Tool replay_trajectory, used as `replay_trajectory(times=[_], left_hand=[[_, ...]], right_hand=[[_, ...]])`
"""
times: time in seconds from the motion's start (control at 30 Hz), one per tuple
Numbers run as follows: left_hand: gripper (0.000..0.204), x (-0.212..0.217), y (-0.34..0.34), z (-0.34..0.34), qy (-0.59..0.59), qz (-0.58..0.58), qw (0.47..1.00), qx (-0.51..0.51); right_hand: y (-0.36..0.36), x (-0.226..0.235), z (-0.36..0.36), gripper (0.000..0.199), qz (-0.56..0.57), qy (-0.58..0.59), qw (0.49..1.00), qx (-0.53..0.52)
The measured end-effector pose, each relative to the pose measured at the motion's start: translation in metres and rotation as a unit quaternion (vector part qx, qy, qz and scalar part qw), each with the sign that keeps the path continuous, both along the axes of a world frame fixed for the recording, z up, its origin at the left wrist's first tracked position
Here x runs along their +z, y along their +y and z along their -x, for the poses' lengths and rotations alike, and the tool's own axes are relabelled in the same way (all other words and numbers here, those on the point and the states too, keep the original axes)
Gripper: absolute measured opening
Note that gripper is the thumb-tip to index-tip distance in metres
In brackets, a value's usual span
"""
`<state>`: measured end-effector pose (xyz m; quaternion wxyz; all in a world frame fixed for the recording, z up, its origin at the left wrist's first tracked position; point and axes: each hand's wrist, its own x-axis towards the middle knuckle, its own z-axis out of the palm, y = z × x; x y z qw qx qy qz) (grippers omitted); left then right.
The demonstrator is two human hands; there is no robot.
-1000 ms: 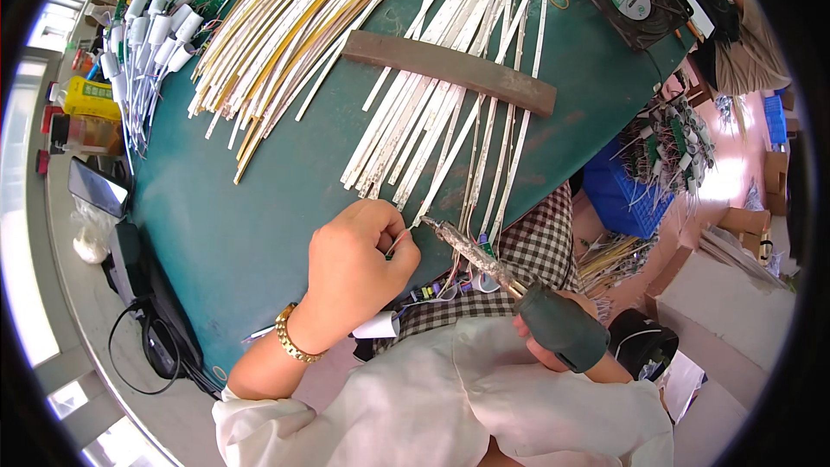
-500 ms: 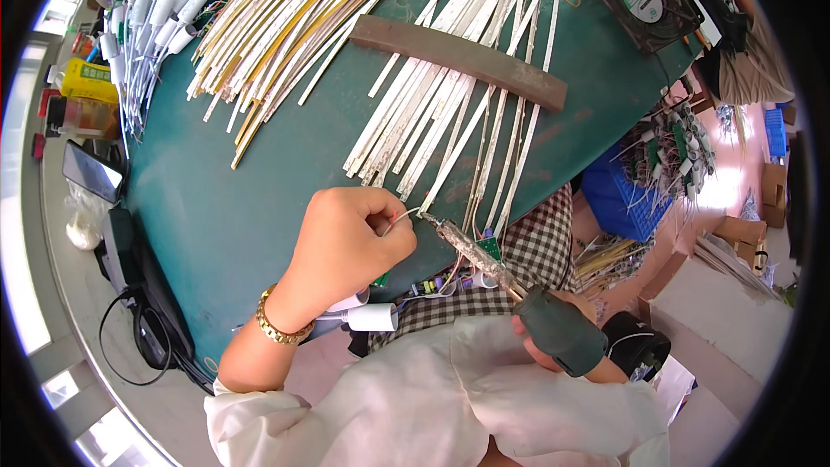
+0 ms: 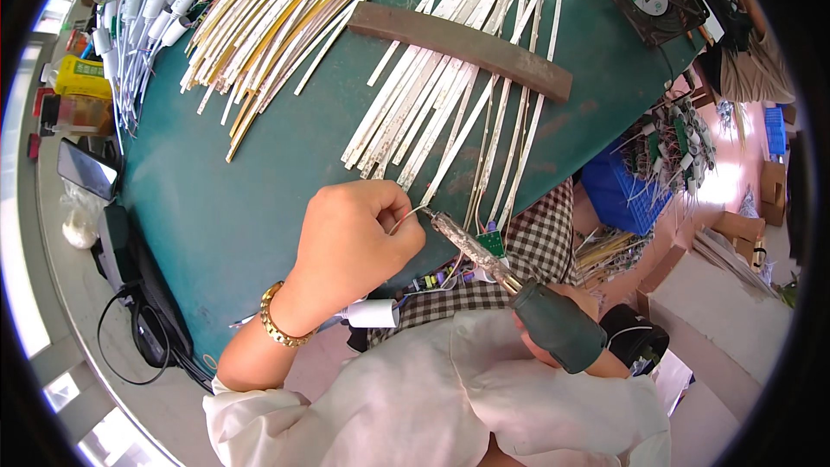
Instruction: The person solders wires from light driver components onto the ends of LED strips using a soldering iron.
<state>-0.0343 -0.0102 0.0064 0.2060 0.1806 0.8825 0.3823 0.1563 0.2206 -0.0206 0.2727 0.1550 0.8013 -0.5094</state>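
Soldering iron (image 3: 510, 281) in my right hand (image 3: 571, 316): its dark green handle sits low by my lap, and the long metal shaft slants up and left so the tip reaches the near edge of the green table (image 3: 259, 199), at the end of a white strip (image 3: 458, 143). My right fingers are wrapped around the handle; most of that hand is hidden behind it and my white sleeve (image 3: 484, 398), so only a few knuckles show.

My left hand (image 3: 354, 242) comes up from the lower edge, wrist bent, a gold bracelet (image 3: 281, 324) on it, back of the hand toward the camera. Its fingers are pinched shut on a thin wire (image 3: 406, 216) that curves across to the iron's tip. The fingertips are tucked under the hand, and I cannot tell just how they hold the wire.

More white strips (image 3: 432, 95) fan across the table under a dark flat bar (image 3: 462, 47) laid across them. A small green circuit board (image 3: 491, 244) hangs off the table edge just beside the shaft; whether they touch is hard to make out. A white cylinder (image 3: 370, 313) lies below my left wrist, partly covered.
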Motion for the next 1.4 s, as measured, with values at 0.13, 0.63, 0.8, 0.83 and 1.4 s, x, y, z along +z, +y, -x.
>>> replay_trajectory(times=[0.13, 0.63, 0.8, 0.83, 1.4], left_hand=[[0.005, -0.001, 0.001, -0.002, 0.017, 0.010, 1.000, -0.002], [0.006, -0.002, 0.003, -0.001, 0.045, -0.015, 0.999, 0.005], [0.006, -0.003, 0.002, -0.002, 0.040, -0.003, 0.999, 0.012], [0.006, -0.003, 0.002, -0.002, 0.040, -0.004, 0.999, 0.012], [0.005, -0.003, 0.001, -0.004, 0.056, 0.003, 0.998, -0.001]], right_hand=[[-0.003, -0.005, -0.003, 0.016, -0.083, 0.147, 0.985, 0.018], [0.007, -0.011, -0.031, 0.029, -0.144, 0.237, 0.957, 0.089], [0.002, 0.017, 0.003, 0.024, -0.051, -0.092, 0.993, 0.048], [0.001, 0.012, -0.003, 0.021, -0.130, -0.011, 0.985, 0.111], [0.002, 0.002, -0.009, 0.024, 0.091, 0.119, 0.983, -0.110]])
